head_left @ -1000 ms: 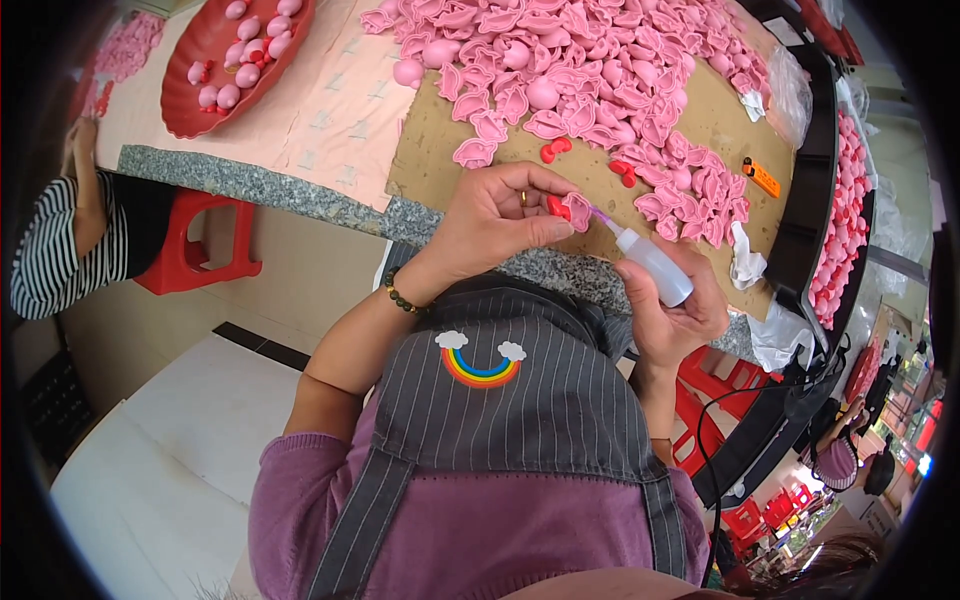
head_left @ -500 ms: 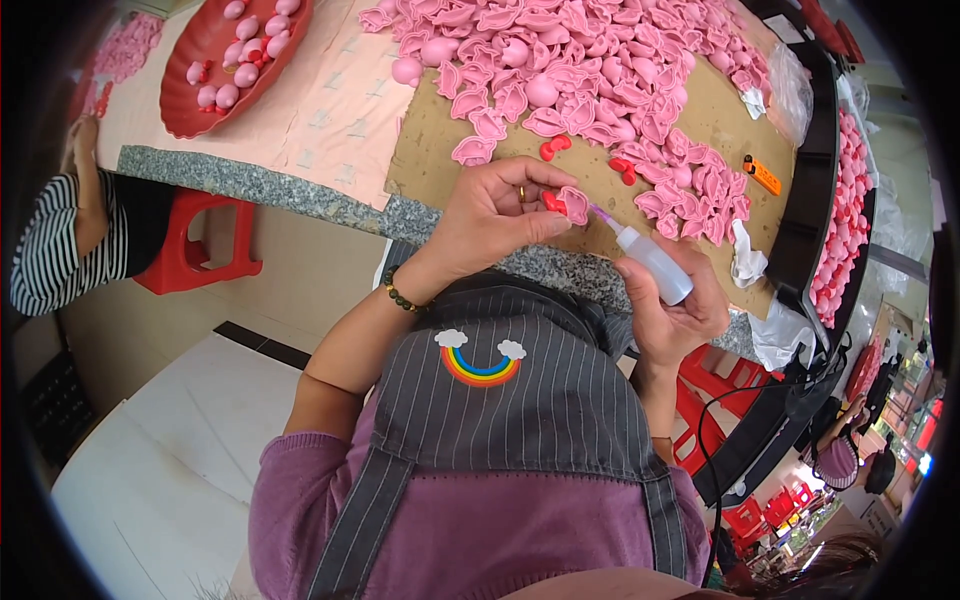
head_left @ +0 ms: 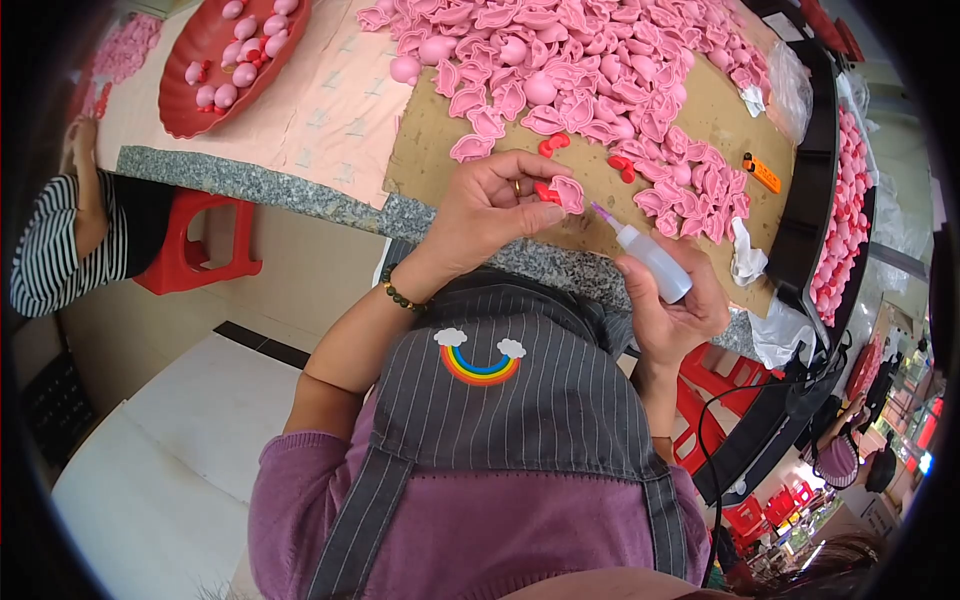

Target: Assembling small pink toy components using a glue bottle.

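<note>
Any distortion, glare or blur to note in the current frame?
Head view: fisheye leaves black corners and slightly bows the granite table edge; head view: a bright spot glares at far right; head view: left hand, right hand and bottle look fairly clear, the far-left pink pile soft.

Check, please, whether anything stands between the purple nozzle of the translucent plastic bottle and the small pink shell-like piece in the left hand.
Nothing visible does. The right hand holds the bottle, its purple nozzle pointing toward the pink piece that the left hand pinches; only a small open gap shows between them.
</note>
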### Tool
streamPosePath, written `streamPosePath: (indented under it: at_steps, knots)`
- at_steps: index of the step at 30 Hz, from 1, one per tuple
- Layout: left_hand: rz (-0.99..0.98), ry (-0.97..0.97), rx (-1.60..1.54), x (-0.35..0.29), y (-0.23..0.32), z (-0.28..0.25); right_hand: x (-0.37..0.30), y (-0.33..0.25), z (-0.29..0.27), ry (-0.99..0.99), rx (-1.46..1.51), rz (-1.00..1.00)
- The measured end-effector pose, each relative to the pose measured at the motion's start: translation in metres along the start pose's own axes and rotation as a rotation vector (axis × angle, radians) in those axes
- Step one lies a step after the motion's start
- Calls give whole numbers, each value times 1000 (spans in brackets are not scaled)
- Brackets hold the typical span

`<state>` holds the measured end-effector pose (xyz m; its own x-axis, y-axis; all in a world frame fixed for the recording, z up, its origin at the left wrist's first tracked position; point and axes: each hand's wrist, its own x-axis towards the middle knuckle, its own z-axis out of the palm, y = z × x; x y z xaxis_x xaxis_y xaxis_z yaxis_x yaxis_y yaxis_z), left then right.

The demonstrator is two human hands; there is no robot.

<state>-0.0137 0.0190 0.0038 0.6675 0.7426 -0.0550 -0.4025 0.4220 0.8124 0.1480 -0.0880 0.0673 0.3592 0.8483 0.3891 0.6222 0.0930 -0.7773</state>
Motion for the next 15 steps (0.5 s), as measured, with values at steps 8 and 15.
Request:
streamPosePath:
  at_steps: [8,15]
  knots:
    - [29,-3,-9,2,1,2,0,1,0,-9,-3,-22]
    - [21,28,-11,1,0,0,-2,0,0,18,20,-26]
